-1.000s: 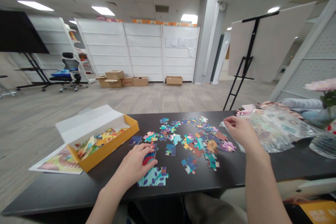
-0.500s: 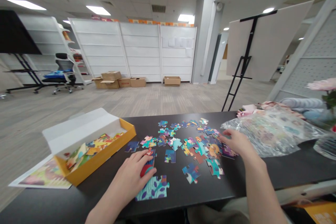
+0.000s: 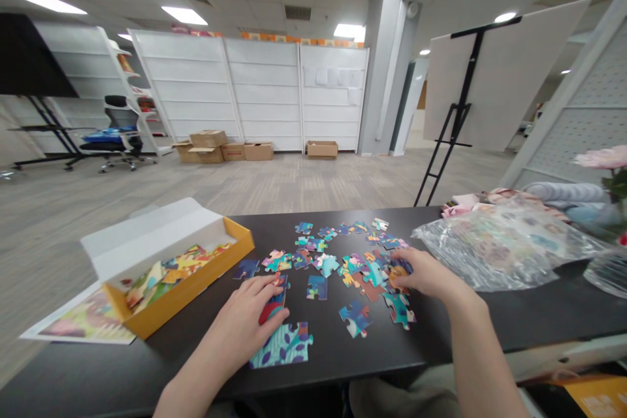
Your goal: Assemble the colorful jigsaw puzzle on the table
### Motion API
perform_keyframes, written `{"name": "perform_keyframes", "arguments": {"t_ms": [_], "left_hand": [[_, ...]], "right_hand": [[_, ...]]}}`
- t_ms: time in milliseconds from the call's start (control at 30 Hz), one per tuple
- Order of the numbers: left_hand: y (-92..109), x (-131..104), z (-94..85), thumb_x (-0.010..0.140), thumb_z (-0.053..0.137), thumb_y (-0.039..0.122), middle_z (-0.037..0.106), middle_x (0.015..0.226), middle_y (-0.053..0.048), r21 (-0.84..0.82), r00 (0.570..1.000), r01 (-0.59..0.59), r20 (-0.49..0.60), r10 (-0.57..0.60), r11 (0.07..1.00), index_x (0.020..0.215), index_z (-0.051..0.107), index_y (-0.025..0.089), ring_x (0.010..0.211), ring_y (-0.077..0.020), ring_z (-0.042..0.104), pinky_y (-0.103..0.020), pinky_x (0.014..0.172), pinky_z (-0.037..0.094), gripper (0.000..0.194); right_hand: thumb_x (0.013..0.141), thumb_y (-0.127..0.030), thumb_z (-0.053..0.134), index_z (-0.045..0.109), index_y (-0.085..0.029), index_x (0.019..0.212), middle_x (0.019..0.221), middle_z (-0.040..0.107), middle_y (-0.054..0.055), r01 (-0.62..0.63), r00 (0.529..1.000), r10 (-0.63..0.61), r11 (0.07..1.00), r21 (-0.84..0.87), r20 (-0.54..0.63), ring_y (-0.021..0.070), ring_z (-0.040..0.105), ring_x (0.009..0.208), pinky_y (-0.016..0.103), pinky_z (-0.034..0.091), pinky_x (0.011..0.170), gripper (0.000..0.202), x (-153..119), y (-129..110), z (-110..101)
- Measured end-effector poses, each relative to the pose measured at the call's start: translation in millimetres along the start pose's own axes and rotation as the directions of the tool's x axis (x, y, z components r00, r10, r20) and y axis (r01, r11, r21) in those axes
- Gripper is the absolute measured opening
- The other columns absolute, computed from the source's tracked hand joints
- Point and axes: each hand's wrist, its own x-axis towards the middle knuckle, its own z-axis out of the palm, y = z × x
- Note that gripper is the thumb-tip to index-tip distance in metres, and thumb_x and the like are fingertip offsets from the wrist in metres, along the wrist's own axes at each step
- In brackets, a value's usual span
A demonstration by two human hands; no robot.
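Apparently, only a small puzzle block (image 3: 289,346) is joined near the counter's (image 3: 392,356) front edge, partly covered by the spread left hand (image 3: 247,317); many pieces (image 3: 373,273) are left loose farther back, overhung by the curled right hand (image 3: 424,271), whose grip cannot be told.

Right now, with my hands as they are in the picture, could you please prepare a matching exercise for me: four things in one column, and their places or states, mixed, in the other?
Column one
1. Left hand
2. Right hand
3. Yellow box
4. Clear plastic bag

Column two
A. Open, with colourful pieces inside
B. Over the red-and-blue piece, just beyond the leaf-patterned section
C. Crumpled, on the right part of the black table
D. At the right side of the spread pieces, by an orange piece

Right pairs: 1-B, 2-D, 3-A, 4-C
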Motion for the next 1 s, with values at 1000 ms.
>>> {"name": "perform_keyframes", "arguments": {"t_ms": [1000], "left_hand": [[5,42,-9.2,0.095,0.055,0.038,0.064,0.131,-0.010,0.059,0.997,0.000,0.071,-0.004,0.998,0.115,0.069,0.024,0.131,-0.0292,0.049,-0.049,0.107,0.043,0.028]], "right_hand": [[0.091,-0.024,0.056,0.073,-0.020,0.105,0.112,0.070,0.010,0.352,0.935,-0.347,0.933,0.076,-0.072,0.0237,0.063,0.109,0.037,0.047,0.099,0.022,3,-73,20]]}}
